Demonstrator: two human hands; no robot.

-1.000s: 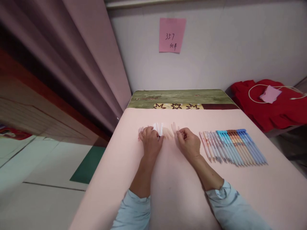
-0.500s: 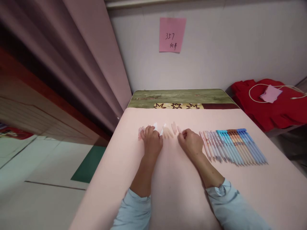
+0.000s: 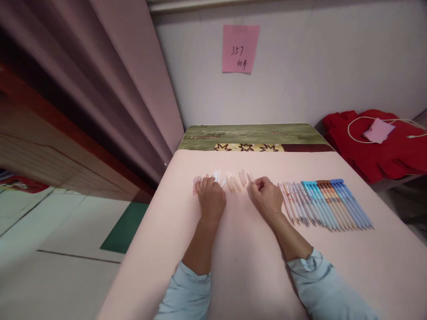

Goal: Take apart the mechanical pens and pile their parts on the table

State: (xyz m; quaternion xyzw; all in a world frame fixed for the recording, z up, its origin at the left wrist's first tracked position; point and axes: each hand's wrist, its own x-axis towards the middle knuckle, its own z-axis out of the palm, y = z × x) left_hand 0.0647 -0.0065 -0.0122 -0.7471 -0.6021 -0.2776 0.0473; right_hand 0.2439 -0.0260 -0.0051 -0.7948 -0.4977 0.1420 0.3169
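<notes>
Slips [image 3: 243, 177], pale and slim, lie fanned on the pink cloth [image 3: 240, 275] between our hands. The outer slip [image 3: 251, 176] sits at the fingertips of our right hand [image 3: 267, 197], bunched, though whether pinching or just pressing we cannot tell. Our left hand [image 3: 211, 198] curls palm down over white strips [image 3: 216, 174] and pink bits [image 3: 195, 184], its grip hidden. We would do best touching lightly, one slip at a time, minding the pens [image 3: 328, 200] right of our right hand.
</notes>
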